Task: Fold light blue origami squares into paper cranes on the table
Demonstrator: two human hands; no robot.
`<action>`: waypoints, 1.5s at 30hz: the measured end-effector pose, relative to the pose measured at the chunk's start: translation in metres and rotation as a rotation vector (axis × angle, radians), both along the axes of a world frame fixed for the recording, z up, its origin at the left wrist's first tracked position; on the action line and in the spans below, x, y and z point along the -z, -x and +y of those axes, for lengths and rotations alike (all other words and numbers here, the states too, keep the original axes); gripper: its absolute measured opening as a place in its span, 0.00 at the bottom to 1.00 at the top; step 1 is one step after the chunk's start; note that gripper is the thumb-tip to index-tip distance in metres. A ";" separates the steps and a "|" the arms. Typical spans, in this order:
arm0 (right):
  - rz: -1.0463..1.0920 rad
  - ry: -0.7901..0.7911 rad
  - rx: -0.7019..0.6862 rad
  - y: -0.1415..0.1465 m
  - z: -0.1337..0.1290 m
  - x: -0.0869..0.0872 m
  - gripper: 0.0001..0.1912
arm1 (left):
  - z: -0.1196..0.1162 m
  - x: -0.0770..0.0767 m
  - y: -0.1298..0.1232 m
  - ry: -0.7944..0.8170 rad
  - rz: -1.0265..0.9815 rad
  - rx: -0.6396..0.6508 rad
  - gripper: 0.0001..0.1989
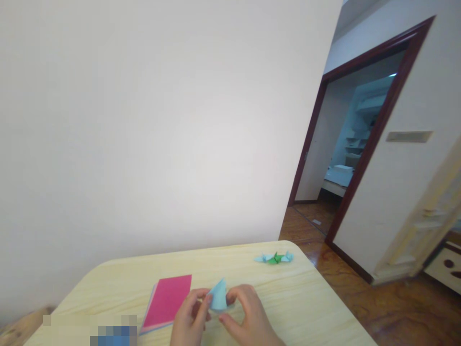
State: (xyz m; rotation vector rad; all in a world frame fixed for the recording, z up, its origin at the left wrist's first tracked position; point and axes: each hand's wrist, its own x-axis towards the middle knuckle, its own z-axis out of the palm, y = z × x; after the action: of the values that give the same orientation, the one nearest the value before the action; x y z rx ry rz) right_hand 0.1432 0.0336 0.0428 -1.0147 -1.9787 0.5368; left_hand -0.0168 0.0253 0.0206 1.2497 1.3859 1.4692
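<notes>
A small folded piece of light blue paper [218,295] is raised over the front middle of the table, with a point at its top. My left hand [191,315] pinches its left edge between thumb and fingers. On the right side, my right hand [247,312] is curled around the paper, its index finger at the right edge and its thumb apart below. Left of my hands lies a stack of paper with a pink sheet [168,300] on top. Folded light blue and green paper figures [275,258] sit in a row near the table's back right corner.
The pale wooden table [126,278] stands against a white wall [162,134]. To the right, a dark red door frame [382,129] opens onto another room with shelves. A pixelated patch covers the lower left.
</notes>
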 end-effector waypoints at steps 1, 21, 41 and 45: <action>0.013 0.052 -0.005 0.002 -0.001 0.001 0.06 | 0.000 0.001 0.000 0.012 -0.015 -0.006 0.23; 0.476 0.512 -0.165 0.015 0.010 0.028 0.16 | -0.006 -0.003 -0.005 -0.199 0.110 -0.010 0.11; 0.286 0.337 -0.005 0.008 0.004 0.014 0.14 | -0.004 -0.001 -0.002 -0.218 0.245 0.034 0.13; 0.192 -0.032 0.088 -0.002 0.005 -0.005 0.11 | -0.006 -0.005 -0.004 -0.190 0.247 0.079 0.13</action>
State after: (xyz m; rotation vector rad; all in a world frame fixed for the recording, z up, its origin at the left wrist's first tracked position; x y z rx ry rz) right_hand 0.1448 0.0382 0.0482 -0.9876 -1.7596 0.5318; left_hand -0.0127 0.0189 0.0252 1.6338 1.3595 1.4564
